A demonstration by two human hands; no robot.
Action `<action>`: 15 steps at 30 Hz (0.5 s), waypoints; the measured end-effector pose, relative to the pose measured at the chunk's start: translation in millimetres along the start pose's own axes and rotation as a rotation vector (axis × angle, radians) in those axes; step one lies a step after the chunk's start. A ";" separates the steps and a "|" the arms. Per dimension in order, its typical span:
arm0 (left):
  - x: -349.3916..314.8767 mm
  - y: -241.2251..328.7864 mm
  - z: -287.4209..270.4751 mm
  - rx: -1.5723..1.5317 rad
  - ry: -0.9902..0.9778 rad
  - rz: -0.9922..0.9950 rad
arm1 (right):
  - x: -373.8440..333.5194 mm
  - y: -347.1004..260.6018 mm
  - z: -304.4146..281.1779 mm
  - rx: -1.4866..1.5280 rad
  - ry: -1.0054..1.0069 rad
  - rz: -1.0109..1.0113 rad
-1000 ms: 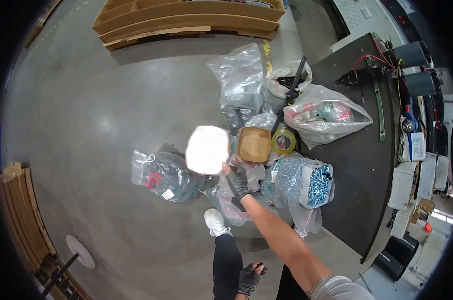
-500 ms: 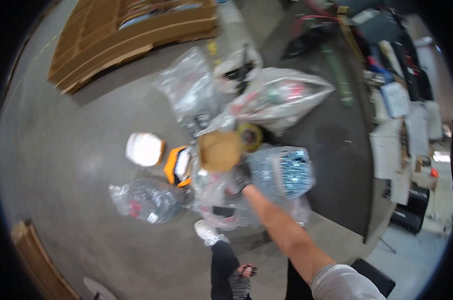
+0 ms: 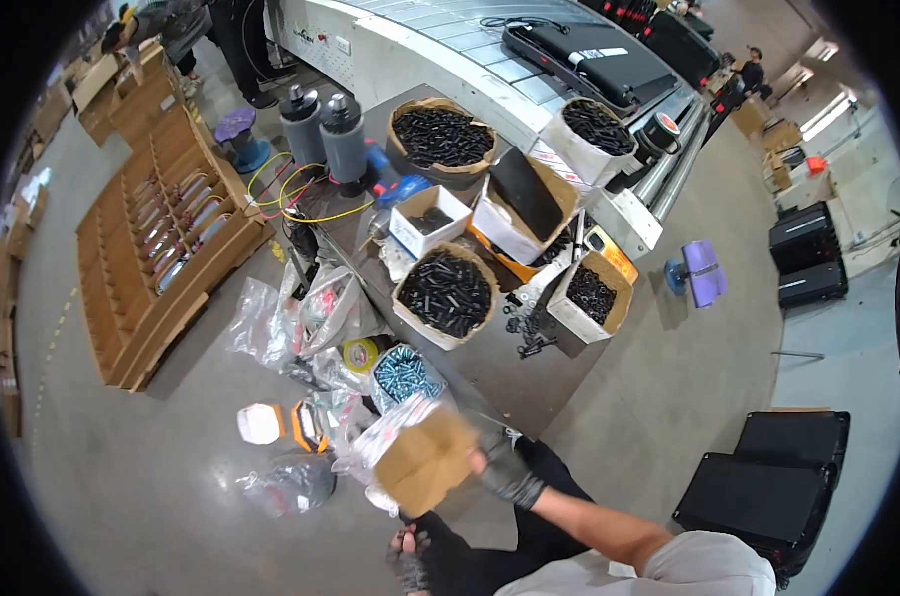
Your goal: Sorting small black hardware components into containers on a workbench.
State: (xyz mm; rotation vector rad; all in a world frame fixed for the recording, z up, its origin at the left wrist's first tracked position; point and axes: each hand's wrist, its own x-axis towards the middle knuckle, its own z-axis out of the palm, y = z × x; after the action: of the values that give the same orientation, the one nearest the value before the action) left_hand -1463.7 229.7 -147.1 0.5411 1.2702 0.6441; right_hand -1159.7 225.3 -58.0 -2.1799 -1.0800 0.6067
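Observation:
My right hand (image 3: 509, 477), in a grey fingerless glove, grips the edge of a cardboard box (image 3: 425, 462). The box is brown inside and white outside, and its open side is tilted toward me. The brown interior that shows holds nothing. My gloved left hand (image 3: 407, 556) is low by my leg with its fingers curled, and no object shows in it. Just beyond the box stands a clear bag of blue metallic fasteners (image 3: 407, 374). Clear plastic bags (image 3: 346, 422) lie beside the box, partly hidden by it.
On the dark table ahead are boxes of black parts (image 3: 445, 298) and loose black pieces (image 3: 529, 333). A roller conveyor (image 3: 420, 30) carries a black case (image 3: 589, 60). At left is a divided cardboard tray (image 3: 152, 233); black cases (image 3: 767, 497) are at right. Other people are in the background.
My right hand has lifted the cardboard box from among the floor bags and brought it nearer to me. My view has risen, so the table and conveyor now show.

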 end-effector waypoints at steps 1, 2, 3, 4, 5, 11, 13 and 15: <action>-9.7 7.2 24.9 0.015 -0.020 0.004 | 4.0 7.5 -39.7 0.163 0.004 0.044; -17.6 14.8 54.3 0.032 -0.043 0.011 | 12.9 19.0 -72.0 0.133 0.124 -0.086; -26.3 20.9 79.0 0.051 -0.047 0.037 | 23.2 30.7 -99.5 0.216 0.163 -0.158; -38.5 24.9 104.3 0.070 -0.053 0.058 | 32.1 40.5 -122.8 0.246 0.158 -0.161; -51.9 30.8 130.8 0.101 -0.067 0.084 | 40.8 49.6 -143.0 0.253 0.139 -0.134; -116.3 58.1 250.3 0.408 -0.116 0.257 | 44.5 97.3 -188.7 0.286 0.017 -0.117; -130.3 67.8 282.1 0.563 -0.079 0.368 | 31.2 90.1 -205.8 0.255 -0.074 -0.116; -136.7 77.2 316.5 0.653 -0.135 0.575 | 7.5 92.6 -208.3 0.306 -0.070 -0.096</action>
State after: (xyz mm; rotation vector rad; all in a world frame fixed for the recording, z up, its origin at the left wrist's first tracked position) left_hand -1188.5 182.1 69.4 1.5012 1.1848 0.6376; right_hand -973.9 119.8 21.7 -1.8458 -1.0456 0.7564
